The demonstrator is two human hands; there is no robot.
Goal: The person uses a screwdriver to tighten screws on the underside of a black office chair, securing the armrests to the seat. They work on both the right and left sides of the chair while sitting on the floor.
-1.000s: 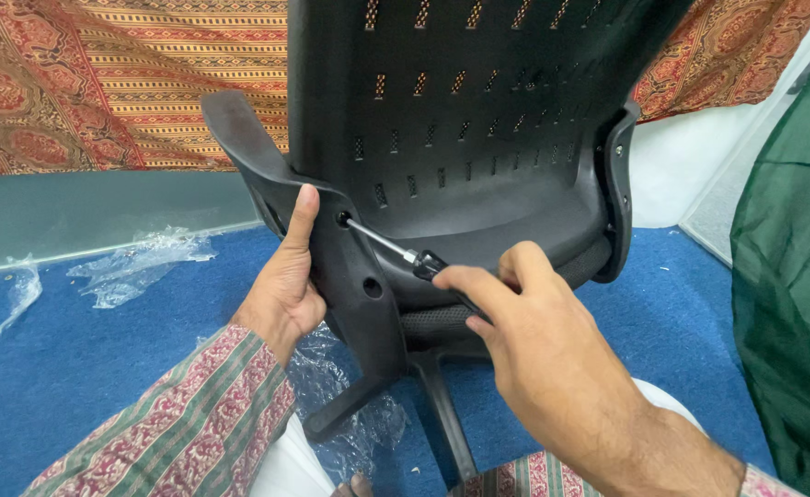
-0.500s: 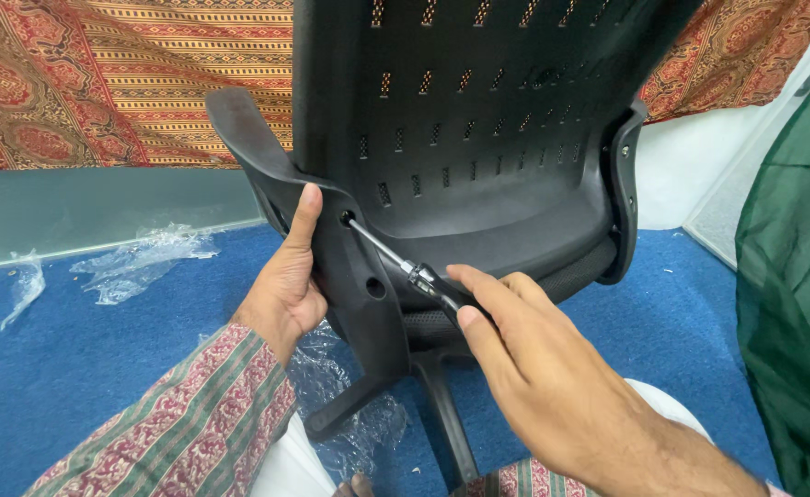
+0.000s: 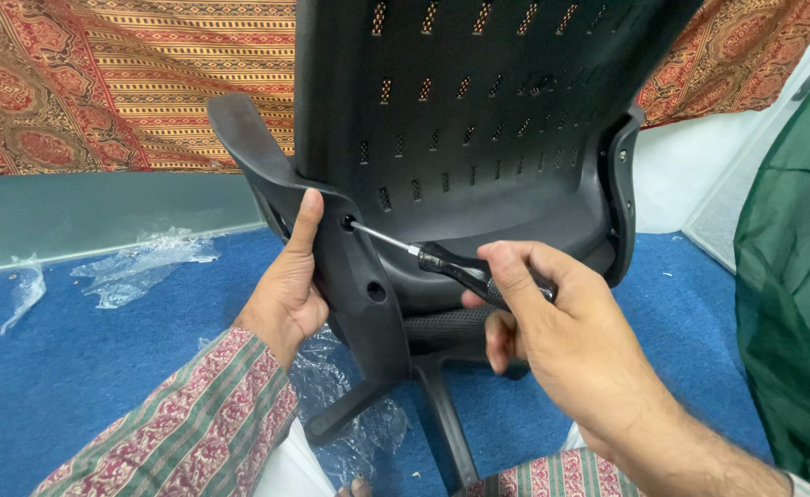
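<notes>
Gripping the screwdriver [image 3: 465,270] in my right hand [image 3: 561,340], fingers closed around its black handle, I hold its steel tip in a screw hole of the black office chair [image 3: 478,138]. My left hand [image 3: 287,285] clasps the armrest bracket [image 3: 354,276], above the blue carpet [image 3: 74,368].

chair back [image 3: 478,120]: matt black plastic, perforated
screwdriver [image 3: 451,265]: bright metal shaft, glossy black handle
floor [image 3: 101,368]: rough blue carpet
wrap [image 3: 143,262]: clear crinkled plastic
</notes>
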